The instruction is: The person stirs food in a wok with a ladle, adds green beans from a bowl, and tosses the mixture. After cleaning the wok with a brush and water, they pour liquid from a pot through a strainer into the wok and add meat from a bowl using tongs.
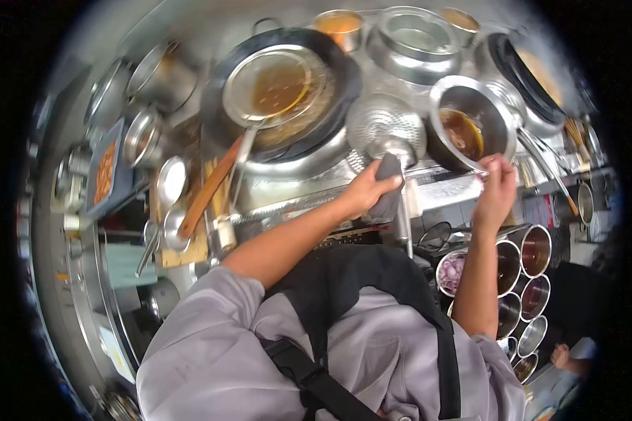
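Note:
My left hand (369, 191) is closed on a dark grey cloth (387, 184), which lies by the handle of a perforated metal skimmer (385, 126). To its right, a deep steel pot (497, 105) stands tilted, with brown liquid (462, 137) inside. My right hand (496, 175) pinches this pot's near rim. A large dark wok (218, 84) sits on the stove at the left, holding brown liquid, with a round fine strainer (240, 91) over it. A long wooden handle (211, 188) leans from the wok toward me.
Steel pots (418, 35) and an orange-filled container (340, 27) stand behind. Another dark pan (516, 74) is at the right. Several steel containers, one with sliced onions (451, 272), sit below right. A tray of brown food (106, 172) lies left. Another person's hand (560, 356) shows lower right.

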The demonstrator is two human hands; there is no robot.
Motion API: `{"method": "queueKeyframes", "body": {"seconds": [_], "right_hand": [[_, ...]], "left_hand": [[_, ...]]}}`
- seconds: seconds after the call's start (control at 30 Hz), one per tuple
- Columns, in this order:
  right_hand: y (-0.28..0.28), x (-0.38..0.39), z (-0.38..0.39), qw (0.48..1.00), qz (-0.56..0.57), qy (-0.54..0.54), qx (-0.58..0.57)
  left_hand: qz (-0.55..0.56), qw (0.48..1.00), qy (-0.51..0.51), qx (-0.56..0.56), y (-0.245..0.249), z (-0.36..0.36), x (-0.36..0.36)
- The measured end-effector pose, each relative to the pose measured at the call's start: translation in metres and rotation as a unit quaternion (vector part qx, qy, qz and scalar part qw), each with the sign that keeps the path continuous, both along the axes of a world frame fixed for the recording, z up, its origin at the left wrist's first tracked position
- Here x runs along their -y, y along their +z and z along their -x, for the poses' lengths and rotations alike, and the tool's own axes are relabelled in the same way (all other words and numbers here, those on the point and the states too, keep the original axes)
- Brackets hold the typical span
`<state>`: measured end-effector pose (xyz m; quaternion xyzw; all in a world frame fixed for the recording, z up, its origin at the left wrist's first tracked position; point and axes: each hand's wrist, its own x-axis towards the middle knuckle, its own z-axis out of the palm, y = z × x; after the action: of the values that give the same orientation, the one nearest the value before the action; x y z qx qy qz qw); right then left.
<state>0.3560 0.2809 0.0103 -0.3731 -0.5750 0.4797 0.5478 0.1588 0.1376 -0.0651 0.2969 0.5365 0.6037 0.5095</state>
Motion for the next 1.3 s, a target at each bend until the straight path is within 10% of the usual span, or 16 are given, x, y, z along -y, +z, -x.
{"method": "queueKeyframes", "body": {"seconds": [0.23,0.37,0.43,0.6,0.77,0.8,0.87,0.93,1.17,1.3], "right_hand": [[-0.044,0.201,0.082,0.808,0.326,0.486,0.064],[-0.046,0.245,0.174,0.729,0.423,0.537,-0.04],[-0.031,0.262,0.228,0.718,0.493,0.488,-0.063],[-0.008,0.3,0.297,0.74,0.489,0.441,-0.137],[0.007,0.327,0.327,0.768,0.502,0.376,-0.128],[0.011,0.334,0.331,0.774,0.496,0.371,-0.135],[0.015,0.346,0.333,0.834,0.442,0.33,0.023],[0.011,0.347,0.326,0.799,0.485,0.355,-0.019],[0.007,0.274,0.297,0.734,0.494,0.403,-0.234],[0.041,0.238,0.255,0.696,0.551,0.355,-0.293]], "left_hand": [[0.111,0.967,0.12,-0.195,-0.021,0.08,0.263],[0.143,0.923,0.288,-0.21,-0.013,0.145,0.39],[0.2,0.804,0.421,-0.37,-0.022,0.19,0.431],[0.21,0.789,0.406,-0.411,-0.047,0.308,0.488],[0.399,0.623,0.337,-0.582,-0.043,0.297,0.456],[0.305,0.643,0.37,-0.597,-0.031,0.288,0.443],[0.076,0.907,0.385,-0.15,0.026,0.253,0.4],[-0.053,0.959,0.264,0.093,0.067,0.22,0.369],[-0.103,0.988,0.113,0.028,0.115,0.129,0.319],[-0.097,0.975,0.192,-0.047,0.09,0.141,0.28]]}}
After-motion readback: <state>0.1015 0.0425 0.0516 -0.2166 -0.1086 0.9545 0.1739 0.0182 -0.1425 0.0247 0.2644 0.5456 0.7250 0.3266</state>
